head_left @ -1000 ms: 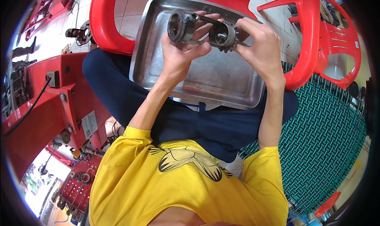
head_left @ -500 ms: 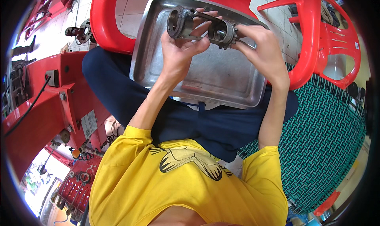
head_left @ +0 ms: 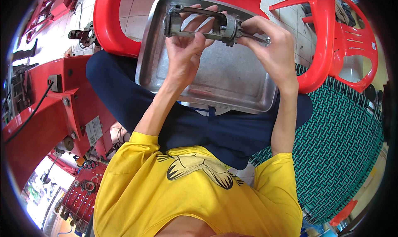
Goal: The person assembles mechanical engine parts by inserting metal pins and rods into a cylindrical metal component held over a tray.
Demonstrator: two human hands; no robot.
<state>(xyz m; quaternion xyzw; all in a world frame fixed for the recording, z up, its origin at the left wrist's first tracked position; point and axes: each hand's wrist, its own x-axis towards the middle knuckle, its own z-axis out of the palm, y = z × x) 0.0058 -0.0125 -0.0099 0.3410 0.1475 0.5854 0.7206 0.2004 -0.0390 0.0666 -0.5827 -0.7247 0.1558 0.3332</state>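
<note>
A grey metal housing (head_left: 229, 27), open-sided with two long bars joining its end rings, lies level across my hands over the far part of a steel tray (head_left: 224, 79). My left hand (head_left: 184, 56) grips it from below at its left half, thumb on the near bar and fingers behind, seen through the gap. At its right end, a toothed ring (head_left: 239, 31) is pinched between the thumb and fingers of my right hand (head_left: 273, 46). A thin metal rod (head_left: 261, 38) shows beneath my right fingers; whether it joins the housing I cannot tell.
The tray rests on my lap against a red plastic chair (head_left: 118, 25). Another red chair (head_left: 365, 42) and a green woven seat (head_left: 340, 145) stand to the right. On the left are a red machine frame (head_left: 45, 100) and a red perforated panel (head_left: 85, 191) with tools.
The housing has turned so its left ring now faces sideways and its open side shows more. Both hands have shifted slightly, the right one a little to the left.
</note>
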